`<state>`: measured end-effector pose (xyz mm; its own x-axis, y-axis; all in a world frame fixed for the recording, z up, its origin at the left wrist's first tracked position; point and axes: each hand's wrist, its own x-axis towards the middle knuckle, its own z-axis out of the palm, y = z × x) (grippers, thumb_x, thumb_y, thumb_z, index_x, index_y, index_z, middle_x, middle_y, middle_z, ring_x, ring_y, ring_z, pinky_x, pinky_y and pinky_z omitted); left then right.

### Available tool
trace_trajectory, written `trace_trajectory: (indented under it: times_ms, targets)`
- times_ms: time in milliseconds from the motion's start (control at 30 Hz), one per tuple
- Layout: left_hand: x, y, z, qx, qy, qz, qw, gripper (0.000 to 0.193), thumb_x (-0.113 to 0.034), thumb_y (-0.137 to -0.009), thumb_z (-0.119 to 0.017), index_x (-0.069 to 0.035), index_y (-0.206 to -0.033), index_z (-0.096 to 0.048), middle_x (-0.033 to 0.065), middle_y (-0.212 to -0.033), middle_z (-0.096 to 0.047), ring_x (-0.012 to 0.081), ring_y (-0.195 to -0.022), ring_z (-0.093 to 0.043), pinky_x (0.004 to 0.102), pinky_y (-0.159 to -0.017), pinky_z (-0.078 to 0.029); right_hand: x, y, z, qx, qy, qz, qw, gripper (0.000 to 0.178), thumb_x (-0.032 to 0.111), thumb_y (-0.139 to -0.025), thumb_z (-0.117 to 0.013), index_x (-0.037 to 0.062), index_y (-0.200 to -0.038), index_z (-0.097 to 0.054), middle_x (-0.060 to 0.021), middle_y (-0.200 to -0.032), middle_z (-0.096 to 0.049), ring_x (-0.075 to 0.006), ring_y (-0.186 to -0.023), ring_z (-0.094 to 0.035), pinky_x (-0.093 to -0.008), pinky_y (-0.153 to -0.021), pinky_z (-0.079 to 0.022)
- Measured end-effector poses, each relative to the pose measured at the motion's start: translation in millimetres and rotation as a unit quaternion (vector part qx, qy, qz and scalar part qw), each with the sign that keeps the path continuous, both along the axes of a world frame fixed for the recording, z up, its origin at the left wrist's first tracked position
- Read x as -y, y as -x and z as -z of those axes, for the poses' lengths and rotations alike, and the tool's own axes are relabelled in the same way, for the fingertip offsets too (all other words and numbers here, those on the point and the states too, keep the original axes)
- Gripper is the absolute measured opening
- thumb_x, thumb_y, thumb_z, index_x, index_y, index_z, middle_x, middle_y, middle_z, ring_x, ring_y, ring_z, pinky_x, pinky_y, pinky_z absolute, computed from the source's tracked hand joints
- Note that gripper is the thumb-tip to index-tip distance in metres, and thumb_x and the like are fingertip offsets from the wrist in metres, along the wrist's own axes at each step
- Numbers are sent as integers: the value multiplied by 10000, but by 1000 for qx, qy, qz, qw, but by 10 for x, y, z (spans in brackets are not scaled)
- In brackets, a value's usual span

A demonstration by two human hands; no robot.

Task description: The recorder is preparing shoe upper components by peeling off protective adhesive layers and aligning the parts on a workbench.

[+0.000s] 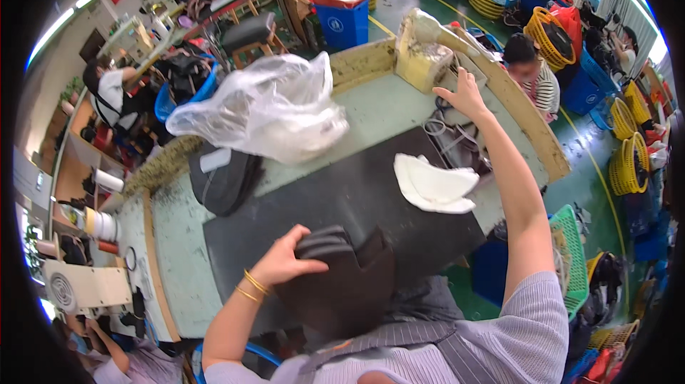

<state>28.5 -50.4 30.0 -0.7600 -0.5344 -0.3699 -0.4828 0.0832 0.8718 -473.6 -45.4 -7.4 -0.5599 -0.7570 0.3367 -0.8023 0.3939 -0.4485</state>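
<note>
My left hand [291, 259] grips a stack of dark brown, flat cut pieces [349, 280] at the table's near edge, thumb on top and fingers round the far side. My right hand [467, 95] reaches to the far right corner, fingers stretched and apart. It is beside a yellowed, crusted block-like container [424, 59]. Below it lie tangled pale cords and dark material [457, 141]. A black mat [328, 191] covers the near middle of the table. White curved pieces [434, 183] rest on its right part, overlapping one another.
A crumpled clear plastic bag [271, 109] lies at the far left, near black sole-shaped pieces [225, 181]. Wooden boards [510, 99] rim the table. Beyond stand a blue bin [342, 24] and yellow baskets [549, 34]. A person in stripes [539, 84] sits close to the right.
</note>
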Motion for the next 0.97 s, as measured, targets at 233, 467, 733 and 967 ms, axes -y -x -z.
trace_trajectory:
  times_ms: [233,467,733,967]
  targets:
    - [804,-539,-191,88,-123,115,982,537,-113,-674,-814,-24,-1101,-501,19,-982,-586,83,-923,-523,251,-817,-443,898,448,52,41,-71,29,996,1228,518,-558,-782,-76,-1402,-116,-338,-1416,-195,-463,-1353,-104,-431,-1108,-197]
    - [932,-486,-211,269,49,283,919,630,-310,-663,-810,-69,-1160,-509,97,-976,-616,193,-905,-589,304,-795,-467,775,20,-62,4,78,29,997,853,354,-506,-781,18,-1219,-456,-211,-1169,-526,-370,-1130,-468,-417,-997,-341]
    - [482,-970,-94,162,382,85,906,822,-407,-643,-781,-86,-1310,-423,173,-1227,-462,376,-1105,-449,413,-962,-386,-136,-894,-1027,152,199,-143,958,790,263,-529,-786,-28,-1184,-454,-193,-1122,-537,-301,-1028,-546,-390,-890,-439]
    - [247,-548,-433,-99,304,-86,944,517,-330,-823,-672,-14,-1199,-508,180,-1199,-488,278,-1124,-500,341,-971,-393,-892,-1692,-1607,-391,-63,-520,756,890,291,-696,-702,194,-1424,-199,-84,-1526,-121,-303,-1357,-210,-439,-1120,-108]
